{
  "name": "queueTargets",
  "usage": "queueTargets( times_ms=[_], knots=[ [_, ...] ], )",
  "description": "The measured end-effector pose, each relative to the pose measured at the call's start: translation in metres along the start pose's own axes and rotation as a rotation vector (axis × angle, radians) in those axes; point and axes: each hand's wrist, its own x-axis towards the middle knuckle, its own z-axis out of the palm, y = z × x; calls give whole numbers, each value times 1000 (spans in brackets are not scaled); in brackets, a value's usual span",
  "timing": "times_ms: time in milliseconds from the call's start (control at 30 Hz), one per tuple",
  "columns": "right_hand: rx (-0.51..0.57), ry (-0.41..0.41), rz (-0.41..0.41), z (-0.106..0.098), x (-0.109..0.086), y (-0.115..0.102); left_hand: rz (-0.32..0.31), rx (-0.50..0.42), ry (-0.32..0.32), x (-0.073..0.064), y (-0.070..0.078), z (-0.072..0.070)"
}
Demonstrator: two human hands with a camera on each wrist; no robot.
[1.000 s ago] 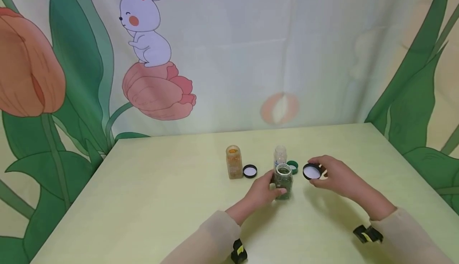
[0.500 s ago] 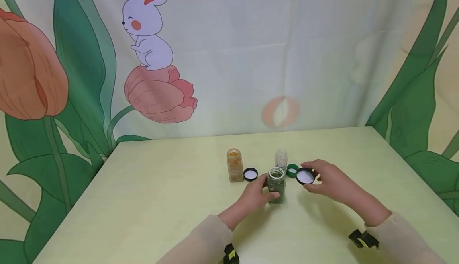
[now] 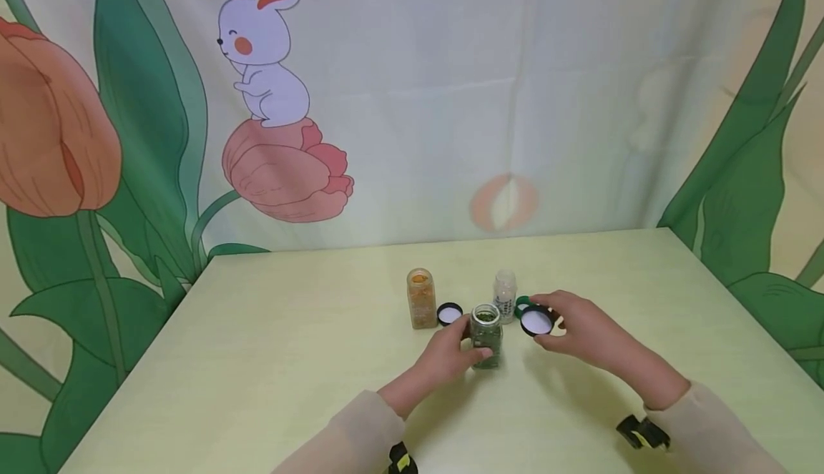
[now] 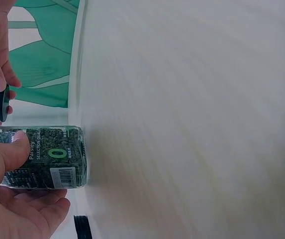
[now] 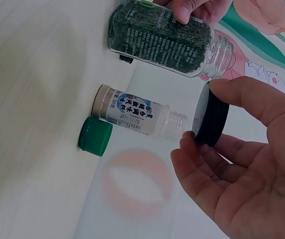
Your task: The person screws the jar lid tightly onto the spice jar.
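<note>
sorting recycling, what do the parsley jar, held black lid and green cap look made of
Parsley jar: glossy, probably glass, from its clear, highlight-catching neck; clear plastic possible.
Held black lid: likely smooth plastic, evenly black, white inside.
Green cap: probably plastic, evenly coloured with a soft sheen.

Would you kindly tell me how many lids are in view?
3: one black lid beside the orange jar, a green lid beside the small bottle, and a second black lid in the right hand.

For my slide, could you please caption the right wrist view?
Right hand holds a round black lid near an open clear glass jar of green herbs.
</note>
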Motion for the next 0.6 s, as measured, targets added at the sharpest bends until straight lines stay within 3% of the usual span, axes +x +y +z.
queueTargets(
  times_ms=[600],
  knots=[
    [9,-39,-21,6,10,-16,33,35,6,-11,-7,-13]
  ],
)
